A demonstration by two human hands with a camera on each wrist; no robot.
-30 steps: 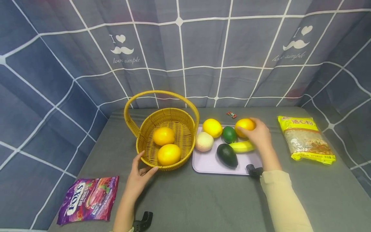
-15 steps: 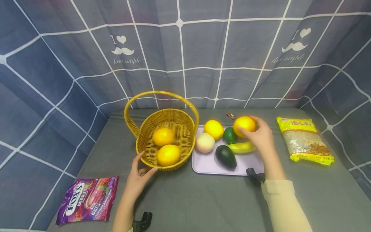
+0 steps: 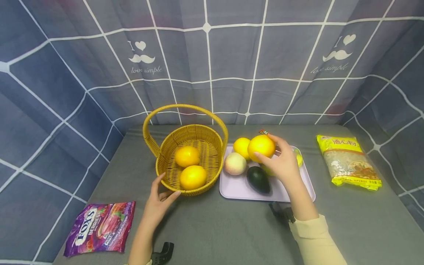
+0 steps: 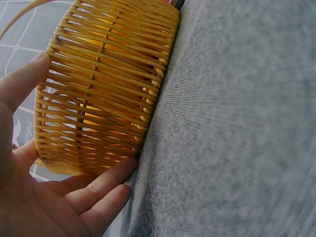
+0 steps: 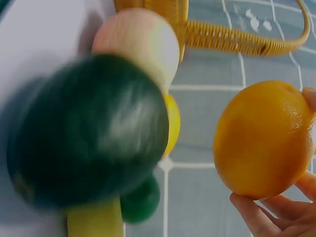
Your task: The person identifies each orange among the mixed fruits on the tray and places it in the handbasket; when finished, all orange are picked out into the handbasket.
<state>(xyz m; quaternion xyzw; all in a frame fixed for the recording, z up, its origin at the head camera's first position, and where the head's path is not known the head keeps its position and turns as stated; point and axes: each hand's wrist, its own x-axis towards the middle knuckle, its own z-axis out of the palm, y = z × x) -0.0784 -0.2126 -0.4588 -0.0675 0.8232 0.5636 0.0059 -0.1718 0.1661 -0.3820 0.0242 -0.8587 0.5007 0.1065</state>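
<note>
In the head view, my right hand [image 3: 281, 158] holds an orange [image 3: 261, 148] above a lilac tray [image 3: 281, 191], thumb and fingers around its side. The right wrist view shows this orange [image 5: 266, 140] close up, apart from the other fruit. My left hand [image 3: 159, 202] grips the near left rim of a yellow wicker basket [image 3: 159, 158] with a tall handle. Its fingers lie along the woven wall [image 4: 98, 94] in the left wrist view. Inside the basket are an orange fruit [image 3: 187, 156] and a yellower one [image 3: 193, 177].
On the tray lie a peach [image 3: 235, 163], a yellow fruit [image 3: 241, 146], a dark avocado [image 3: 258, 179], a green fruit [image 5: 140, 200] and a partly hidden banana. A noodle bag [image 3: 349, 162] lies right, a Fox's candy bag [image 3: 101, 228] left, and a small wrapped candy [image 3: 264, 132] behind the tray.
My right hand has lifted the orange off the tray's far right part and moved left with it, toward the basket. The left hand and basket have not moved.
</note>
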